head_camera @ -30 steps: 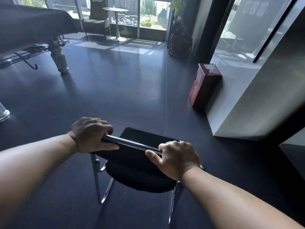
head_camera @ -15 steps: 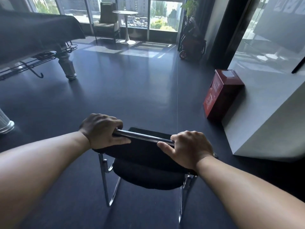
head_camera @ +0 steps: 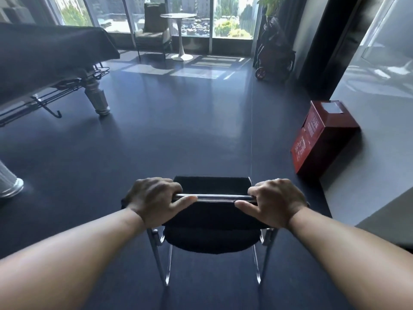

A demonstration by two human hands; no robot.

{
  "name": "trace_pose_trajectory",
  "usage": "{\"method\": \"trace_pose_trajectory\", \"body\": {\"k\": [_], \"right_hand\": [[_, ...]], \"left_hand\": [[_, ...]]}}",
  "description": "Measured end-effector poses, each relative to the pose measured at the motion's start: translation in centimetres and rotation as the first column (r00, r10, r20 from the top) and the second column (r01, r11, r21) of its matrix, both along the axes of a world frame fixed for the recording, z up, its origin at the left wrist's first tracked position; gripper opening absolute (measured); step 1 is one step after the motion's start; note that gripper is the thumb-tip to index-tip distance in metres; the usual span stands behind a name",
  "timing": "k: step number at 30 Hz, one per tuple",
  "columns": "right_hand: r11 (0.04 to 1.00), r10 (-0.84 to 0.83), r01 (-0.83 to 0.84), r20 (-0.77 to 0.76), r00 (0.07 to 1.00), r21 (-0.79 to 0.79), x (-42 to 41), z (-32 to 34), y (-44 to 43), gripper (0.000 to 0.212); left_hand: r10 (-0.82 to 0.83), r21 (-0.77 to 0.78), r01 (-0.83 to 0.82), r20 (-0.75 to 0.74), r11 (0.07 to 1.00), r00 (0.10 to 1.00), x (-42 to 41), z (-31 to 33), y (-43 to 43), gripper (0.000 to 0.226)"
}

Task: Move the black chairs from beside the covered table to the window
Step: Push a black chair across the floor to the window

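Head view — left hand (head_camera: 154,201) and right hand (head_camera: 274,201) grip the chair rail (head_camera: 216,197), fingers (head_camera: 166,186) curled, set apart — I judge for balance.

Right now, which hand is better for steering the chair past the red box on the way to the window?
Right, probably. The right hand grips the top bar of the black chair at the end nearest the red box, so it can swing that side clear. The left hand grips the far end.
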State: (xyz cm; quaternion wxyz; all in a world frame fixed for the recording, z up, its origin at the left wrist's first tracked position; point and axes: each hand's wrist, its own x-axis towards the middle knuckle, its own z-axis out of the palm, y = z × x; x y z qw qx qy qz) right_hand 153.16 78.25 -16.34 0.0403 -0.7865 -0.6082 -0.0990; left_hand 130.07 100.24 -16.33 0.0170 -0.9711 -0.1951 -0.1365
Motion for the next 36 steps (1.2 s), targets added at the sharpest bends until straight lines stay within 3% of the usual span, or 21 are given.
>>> {"method": "trace_pose_trajectory", "body": {"k": [10, 21, 27, 33, 36], "right_hand": [[0.997, 0.078, -0.079, 0.127, 0.989, 0.009, 11.5, 0.8, 6.7, 0.077], [0.996, -0.031, 0.031, 0.001, 1.0, 0.083, 12.3, 0.1, 18.1, 0.077], [0.991, -0.125, 0.127, -0.059, 0.99, 0.031, 13.9, 0.9, 25.3, 0.077], [0.985, -0.174, 0.174, -0.126, 0.977, -0.014, 13.2, -0.2, 31.3, 0.075], [0.982, -0.187, 0.187, -0.12, 0.975, -0.015, 14.8, -0.1, 34.2, 0.073]], "left_hand": [[0.167, 0.021, -0.168, 0.034, 0.986, 0.985, 9.2, -0.1, 3.5, 0.098], [-0.02, 0.161, 0.016, 0.027, 0.987, 0.999, 14.2, 0.0, 19.6, 0.094], [-0.127, 0.219, 0.123, 0.005, 0.968, 0.992, 18.8, 0.6, 29.0, 0.098], [-0.213, 0.212, 0.213, -0.027, 0.954, 0.977, 20.6, 0.2, 36.4, 0.081], [-0.212, 0.219, 0.206, 0.004, 0.954, 0.977, 22.2, -0.2, 39.3, 0.083]]}}
